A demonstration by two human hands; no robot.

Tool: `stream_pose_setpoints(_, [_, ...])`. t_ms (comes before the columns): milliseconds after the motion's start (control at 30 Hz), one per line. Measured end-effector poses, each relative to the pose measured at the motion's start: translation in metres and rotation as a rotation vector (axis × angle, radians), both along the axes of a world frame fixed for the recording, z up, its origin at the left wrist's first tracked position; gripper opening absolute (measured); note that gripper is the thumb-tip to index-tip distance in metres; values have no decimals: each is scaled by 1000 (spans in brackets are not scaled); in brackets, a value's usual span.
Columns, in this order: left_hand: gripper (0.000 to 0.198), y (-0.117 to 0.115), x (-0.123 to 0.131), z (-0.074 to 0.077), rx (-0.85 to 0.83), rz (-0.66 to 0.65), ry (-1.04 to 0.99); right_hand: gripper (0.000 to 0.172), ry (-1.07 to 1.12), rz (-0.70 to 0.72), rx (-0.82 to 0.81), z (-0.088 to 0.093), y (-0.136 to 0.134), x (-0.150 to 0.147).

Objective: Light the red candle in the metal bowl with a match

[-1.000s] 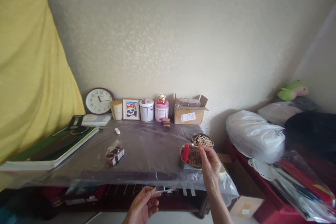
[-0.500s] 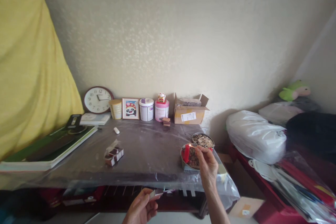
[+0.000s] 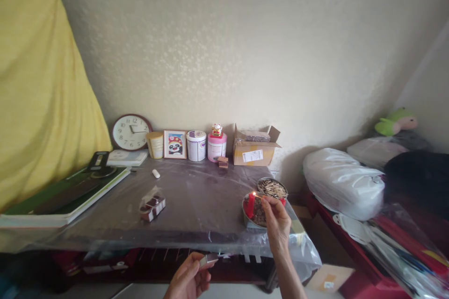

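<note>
Between thumb and fingers my right hand pinches a burning match, its flame at the top of a red candle. That candle stands upright in a round tin filled with brown grains. A second red piece, partly hidden by my fingers, shows at the tin's right. Just behind is a round tin of loose matchsticks. Low in front of the table edge, my left hand grips a small matchbox.
A plastic-wrapped pack of matchboxes lies on the covered table, with a white oval object behind it. Along the wall stand a clock, a panda picture, canisters and an open cardboard box. White bags sit at the right.
The match flame at the candle's top looks slightly different. Both hands stay nearly in place, and the whole view has shifted a little.
</note>
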State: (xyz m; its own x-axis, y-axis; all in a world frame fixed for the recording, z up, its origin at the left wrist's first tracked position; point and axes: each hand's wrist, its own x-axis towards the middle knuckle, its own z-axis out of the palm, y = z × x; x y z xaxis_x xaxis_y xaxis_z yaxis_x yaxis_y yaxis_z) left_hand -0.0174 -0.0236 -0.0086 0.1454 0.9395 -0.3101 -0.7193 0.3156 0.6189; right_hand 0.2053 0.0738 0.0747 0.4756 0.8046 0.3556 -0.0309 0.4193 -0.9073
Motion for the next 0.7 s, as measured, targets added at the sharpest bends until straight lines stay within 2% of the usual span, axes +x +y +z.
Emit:
stream_pose_setpoints(400, [31,2,-2,2,5,-35,5,29,-1,0,-11,3,-2,-2])
stream_pose_setpoints(700, [31,2,-3,-2,5,-39,-2,31,-27,-17,6,-2,2,-1])
